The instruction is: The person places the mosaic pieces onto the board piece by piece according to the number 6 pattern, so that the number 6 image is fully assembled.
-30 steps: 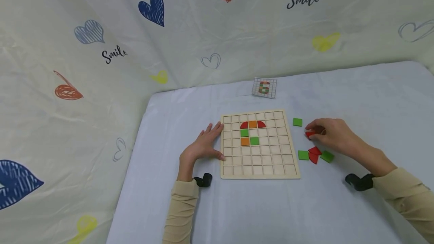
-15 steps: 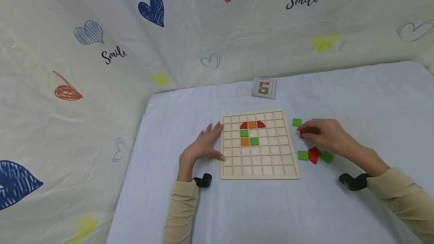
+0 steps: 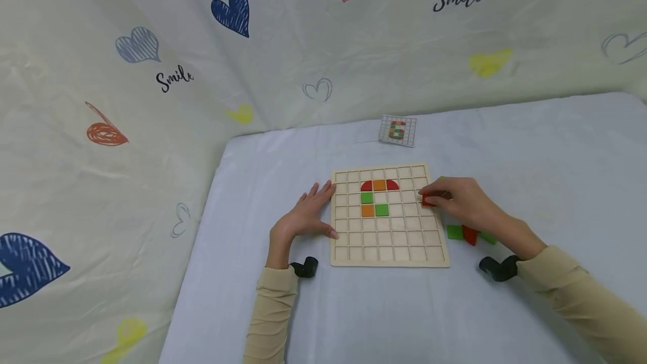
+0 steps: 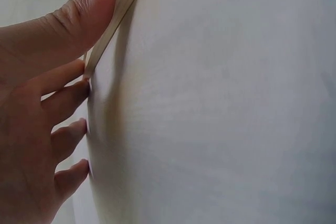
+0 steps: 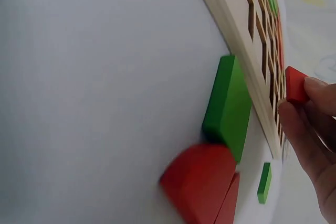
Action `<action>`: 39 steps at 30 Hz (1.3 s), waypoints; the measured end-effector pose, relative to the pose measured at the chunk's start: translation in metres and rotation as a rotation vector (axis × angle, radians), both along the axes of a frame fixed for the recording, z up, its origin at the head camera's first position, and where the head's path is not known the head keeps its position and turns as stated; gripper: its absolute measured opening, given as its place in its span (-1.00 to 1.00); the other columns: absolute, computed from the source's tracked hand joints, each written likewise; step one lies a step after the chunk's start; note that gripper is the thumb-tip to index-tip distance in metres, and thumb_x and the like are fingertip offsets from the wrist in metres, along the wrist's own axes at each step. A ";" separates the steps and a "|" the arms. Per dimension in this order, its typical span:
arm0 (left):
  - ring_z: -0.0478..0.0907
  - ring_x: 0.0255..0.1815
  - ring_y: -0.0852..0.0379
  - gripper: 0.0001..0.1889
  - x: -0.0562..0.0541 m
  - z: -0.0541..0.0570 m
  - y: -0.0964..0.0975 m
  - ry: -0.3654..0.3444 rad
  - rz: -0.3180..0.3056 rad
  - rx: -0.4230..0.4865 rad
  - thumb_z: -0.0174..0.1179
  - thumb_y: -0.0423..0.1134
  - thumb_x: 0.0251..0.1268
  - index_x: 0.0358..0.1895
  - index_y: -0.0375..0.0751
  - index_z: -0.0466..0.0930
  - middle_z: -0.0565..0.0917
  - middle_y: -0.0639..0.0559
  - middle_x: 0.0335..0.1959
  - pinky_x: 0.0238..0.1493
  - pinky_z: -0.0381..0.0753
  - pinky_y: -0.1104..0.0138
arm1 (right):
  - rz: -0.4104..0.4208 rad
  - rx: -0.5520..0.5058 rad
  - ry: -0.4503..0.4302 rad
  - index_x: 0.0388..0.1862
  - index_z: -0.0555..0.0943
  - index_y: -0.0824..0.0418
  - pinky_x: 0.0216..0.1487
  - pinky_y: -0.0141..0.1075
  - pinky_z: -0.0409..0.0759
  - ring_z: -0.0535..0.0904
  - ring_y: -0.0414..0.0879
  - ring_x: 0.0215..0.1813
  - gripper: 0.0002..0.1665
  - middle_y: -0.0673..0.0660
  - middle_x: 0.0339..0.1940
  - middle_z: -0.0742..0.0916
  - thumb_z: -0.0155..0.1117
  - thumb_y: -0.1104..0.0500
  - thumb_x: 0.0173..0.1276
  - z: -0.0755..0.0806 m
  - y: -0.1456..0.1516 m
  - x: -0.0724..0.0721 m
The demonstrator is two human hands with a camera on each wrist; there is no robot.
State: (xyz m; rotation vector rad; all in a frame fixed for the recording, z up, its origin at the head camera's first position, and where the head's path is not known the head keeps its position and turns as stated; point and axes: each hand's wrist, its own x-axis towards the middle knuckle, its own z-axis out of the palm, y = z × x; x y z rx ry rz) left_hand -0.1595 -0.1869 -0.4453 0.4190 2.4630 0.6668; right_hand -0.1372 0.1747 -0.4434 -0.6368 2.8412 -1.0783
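A wooden board (image 3: 394, 254) with a grid of square recesses lies on the table. In its upper-left part sit red quarter-round tiles, orange squares and green squares (image 3: 367, 198). My left hand (image 3: 302, 219) rests along the board's left edge, thumb and fingers spread and touching the rim. Between thumb and fingers, my right hand (image 3: 457, 198) pinches a red tile (image 5: 295, 84) over the right edge of the board. Fingers partly cover that tile, so its full outline is hidden.
Right of the board lie loose pieces: a green tile (image 5: 229, 108), red quarter-round tiles (image 5: 202, 177) and another green tile (image 5: 265, 183). A small card (image 3: 397, 130) printed with a coloured grid pattern lies behind the board. A printed cloth (image 3: 283, 44) hangs behind the table.
My right hand has carried the red tile leftward, from beside the loose pieces to over the board's right edge. My left hand stays at the board's left edge.
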 end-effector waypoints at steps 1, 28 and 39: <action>-0.40 0.74 0.02 0.25 0.000 0.000 0.000 0.003 -0.003 -0.002 0.61 -0.10 0.03 0.71 -0.01 -0.12 -0.16 0.13 0.73 0.72 -0.33 0.04 | 0.004 -0.003 0.001 -0.06 0.79 0.35 -0.17 -0.32 0.73 0.75 0.00 -0.20 -0.75 0.19 -0.17 0.84 0.46 0.38 0.28 0.000 -0.002 -0.001; -0.37 0.74 -0.01 0.26 0.000 0.004 0.002 0.017 -0.002 0.012 0.62 -0.11 0.01 0.70 -0.06 -0.10 -0.14 0.08 0.73 0.72 -0.32 0.03 | 0.108 -0.006 -0.065 -0.20 0.81 0.29 -0.16 -0.24 0.66 0.60 -0.09 -0.24 -0.87 0.04 -0.33 0.76 0.42 0.39 0.30 -0.005 -0.055 -0.011; -0.37 0.74 0.00 0.26 0.001 0.003 0.000 0.008 -0.002 0.020 0.62 -0.10 0.02 0.70 -0.07 -0.11 -0.14 0.08 0.73 0.71 -0.32 0.03 | 0.098 0.000 -0.068 -0.17 0.80 0.32 -0.17 -0.23 0.68 0.66 -0.09 -0.24 -0.83 0.08 -0.27 0.78 0.44 0.43 0.25 -0.006 -0.061 -0.011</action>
